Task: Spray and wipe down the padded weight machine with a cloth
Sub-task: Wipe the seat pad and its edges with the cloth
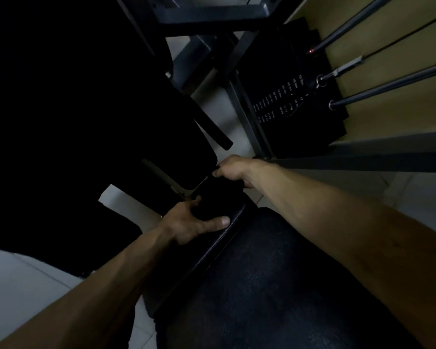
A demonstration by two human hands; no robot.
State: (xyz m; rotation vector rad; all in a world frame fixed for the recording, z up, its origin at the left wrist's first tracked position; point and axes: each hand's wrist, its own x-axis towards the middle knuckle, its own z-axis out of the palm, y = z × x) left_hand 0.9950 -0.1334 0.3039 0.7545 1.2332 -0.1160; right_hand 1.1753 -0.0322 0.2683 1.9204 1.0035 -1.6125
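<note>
Left hand (186, 224) and right hand (233, 170) on dark pad (220, 200)

Your left forearm (91, 293) and right forearm (337, 222) are both bare right to the frame edge. On your left hand (186, 222) the thumbnail (224, 221) is short and catches the light. Your right hand (233, 170) is mostly lost in gloom. The dark grained patch (262, 285) below is possibly your trouser leg, but it's too dim to confirm.

One wide-angle camera, head-worn, faces forward and steeply down. It sits near the left hand (186, 222) and right hand (233, 170) on the black pad (219, 202); the weight stack (287, 104) lies farther off, upper right.
</note>
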